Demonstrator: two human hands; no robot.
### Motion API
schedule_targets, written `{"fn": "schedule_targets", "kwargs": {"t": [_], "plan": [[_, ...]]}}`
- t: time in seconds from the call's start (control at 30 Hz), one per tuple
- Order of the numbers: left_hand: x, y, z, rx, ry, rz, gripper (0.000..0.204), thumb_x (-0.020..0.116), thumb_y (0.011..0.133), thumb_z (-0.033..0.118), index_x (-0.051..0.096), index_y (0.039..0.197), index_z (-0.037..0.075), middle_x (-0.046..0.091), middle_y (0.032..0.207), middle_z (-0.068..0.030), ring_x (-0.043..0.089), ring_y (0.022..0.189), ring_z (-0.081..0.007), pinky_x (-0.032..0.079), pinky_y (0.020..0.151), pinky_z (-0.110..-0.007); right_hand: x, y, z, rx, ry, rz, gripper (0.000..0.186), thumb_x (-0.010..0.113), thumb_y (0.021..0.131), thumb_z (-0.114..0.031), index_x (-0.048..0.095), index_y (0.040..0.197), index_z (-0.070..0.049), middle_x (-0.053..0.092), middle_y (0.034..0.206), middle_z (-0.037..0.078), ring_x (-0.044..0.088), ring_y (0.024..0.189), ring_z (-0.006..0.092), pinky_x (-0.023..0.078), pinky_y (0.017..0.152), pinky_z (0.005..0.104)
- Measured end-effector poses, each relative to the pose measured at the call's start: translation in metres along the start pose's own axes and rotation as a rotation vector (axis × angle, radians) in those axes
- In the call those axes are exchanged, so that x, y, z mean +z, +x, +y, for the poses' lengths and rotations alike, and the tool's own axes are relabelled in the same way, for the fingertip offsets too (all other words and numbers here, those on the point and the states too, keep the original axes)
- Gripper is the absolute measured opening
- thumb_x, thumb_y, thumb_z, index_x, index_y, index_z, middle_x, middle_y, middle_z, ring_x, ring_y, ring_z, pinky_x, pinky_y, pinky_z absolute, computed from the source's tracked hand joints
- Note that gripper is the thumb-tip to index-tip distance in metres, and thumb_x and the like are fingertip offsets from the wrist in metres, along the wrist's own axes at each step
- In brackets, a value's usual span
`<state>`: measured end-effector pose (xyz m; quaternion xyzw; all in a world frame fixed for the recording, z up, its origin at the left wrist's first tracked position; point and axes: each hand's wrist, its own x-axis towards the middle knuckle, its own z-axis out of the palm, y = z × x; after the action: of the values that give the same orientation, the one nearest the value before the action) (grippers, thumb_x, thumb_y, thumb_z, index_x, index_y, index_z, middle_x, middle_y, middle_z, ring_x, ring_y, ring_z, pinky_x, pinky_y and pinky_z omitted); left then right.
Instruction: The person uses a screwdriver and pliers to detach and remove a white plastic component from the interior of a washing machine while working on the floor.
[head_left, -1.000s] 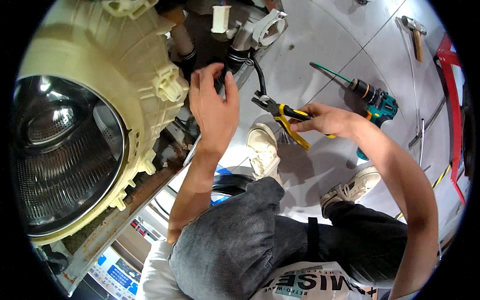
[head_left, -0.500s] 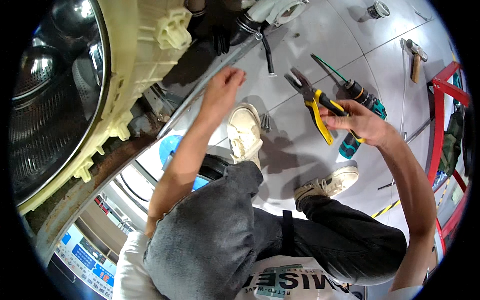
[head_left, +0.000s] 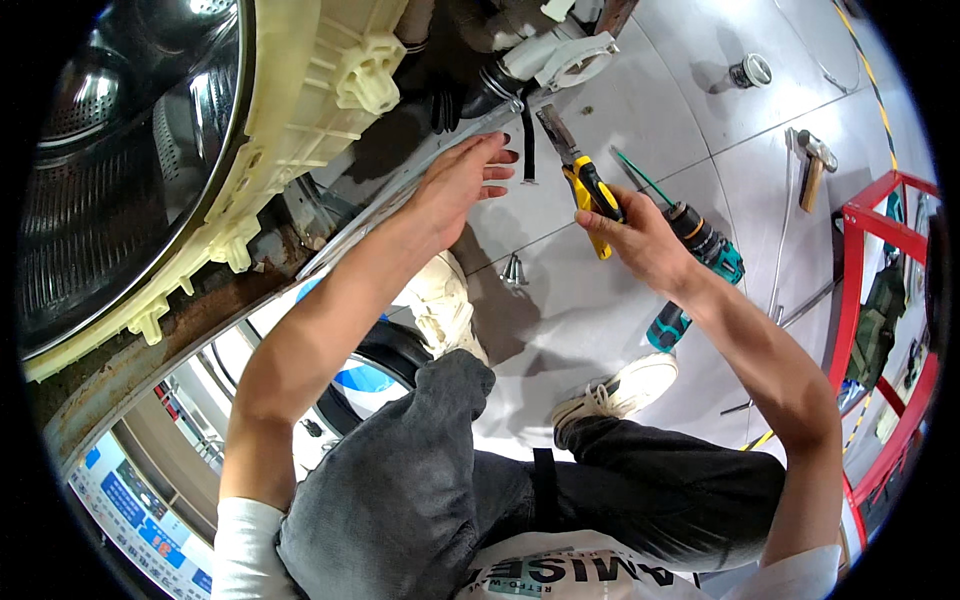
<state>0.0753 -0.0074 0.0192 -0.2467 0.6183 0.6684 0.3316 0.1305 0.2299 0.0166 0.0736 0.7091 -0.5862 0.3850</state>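
Note:
My left hand point(head_left: 458, 190) is held out by the metal edge of an opened washing machine, fingers extended and apart, nothing in it. My right hand point(head_left: 645, 240) grips combination pliers point(head_left: 580, 175) by their yellow-and-black handles. The jaws look nearly closed and point up toward a white plastic part point(head_left: 578, 62) with a black corrugated hose point(head_left: 490, 90). A thin black strap-like piece point(head_left: 529, 140) hangs between my left fingers and the pliers. On the left are the shiny steel drum point(head_left: 95, 200) and its cream plastic tub point(head_left: 300, 110).
On the tiled floor lie a teal-and-black cordless drill point(head_left: 700, 250) with a long green bit, several screws point(head_left: 513, 270), a hammer point(head_left: 815, 170), a metal rod point(head_left: 783, 230) and a small round cap-like part point(head_left: 752, 70). A red metal frame point(head_left: 850, 270) stands at the right.
The pliers have moved left and up, and their handles have come closer together. My left hand has unfolded its fingers. The view has shifted somewhat.

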Motion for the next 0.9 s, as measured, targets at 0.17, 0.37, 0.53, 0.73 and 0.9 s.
{"fn": "schedule_targets", "kwargs": {"t": [0.17,0.37,0.53,0.73,0.9], "plan": [[0.018,0.015,-0.001,0.102,-0.264,0.072,0.023,0.056,0.099,0.025,0.060,0.113,0.007,0.065,0.108,-0.0061,0.060,0.096,-0.0180,0.049,0.086,-0.035,0.005,-0.002,-0.021,-0.208,-0.403,0.219,0.028,0.065,0.090,-0.022,0.054,0.095,0.003,0.058,0.087,0.017,0.055,0.076,0.0330,0.042,0.067,0.0429],[0.018,0.026,-0.015,0.025,-0.589,0.037,0.019,0.059,0.097,0.026,0.061,0.110,0.012,0.062,0.102,-0.0044,0.056,0.098,-0.0178,0.043,0.087,-0.037,0.023,0.014,0.002,-0.472,-0.605,0.500,0.034,0.069,0.082,-0.012,0.055,0.109,0.004,0.057,0.120,0.022,0.057,0.100,0.0412,0.047,0.087,0.0433],[0.020,0.025,-0.014,-0.029,-0.740,-0.042,0.018,0.061,0.096,0.028,0.062,0.109,0.015,0.060,0.099,-0.0039,0.053,0.097,-0.0180,0.041,0.087,-0.036,0.035,0.017,0.003,-0.482,-0.660,0.584,0.035,0.070,0.080,-0.009,0.055,0.109,0.004,0.056,0.121,0.022,0.056,0.104,0.0404,0.045,0.089,0.0455],[0.013,0.023,-0.008,-0.021,-0.716,-0.025,0.021,0.060,0.096,0.026,0.060,0.110,0.011,0.060,0.106,-0.0047,0.054,0.103,-0.0195,0.041,0.094,-0.038,0.043,0.015,0.002,-0.432,-0.562,0.537,0.035,0.069,0.083,-0.009,0.052,0.110,0.005,0.055,0.121,0.024,0.056,0.105,0.0427,0.047,0.088,0.0454],[0.017,0.018,-0.011,0.028,-0.681,-0.004,0.025,0.060,0.096,0.022,0.057,0.116,0.006,0.059,0.113,-0.0072,0.054,0.111,-0.0227,0.041,0.102,-0.042,0.050,0.016,0.007,-0.406,-0.558,0.535,0.034,0.068,0.085,-0.008,0.051,0.111,0.006,0.055,0.121,0.024,0.056,0.104,0.0431,0.048,0.087,0.0448]]}}
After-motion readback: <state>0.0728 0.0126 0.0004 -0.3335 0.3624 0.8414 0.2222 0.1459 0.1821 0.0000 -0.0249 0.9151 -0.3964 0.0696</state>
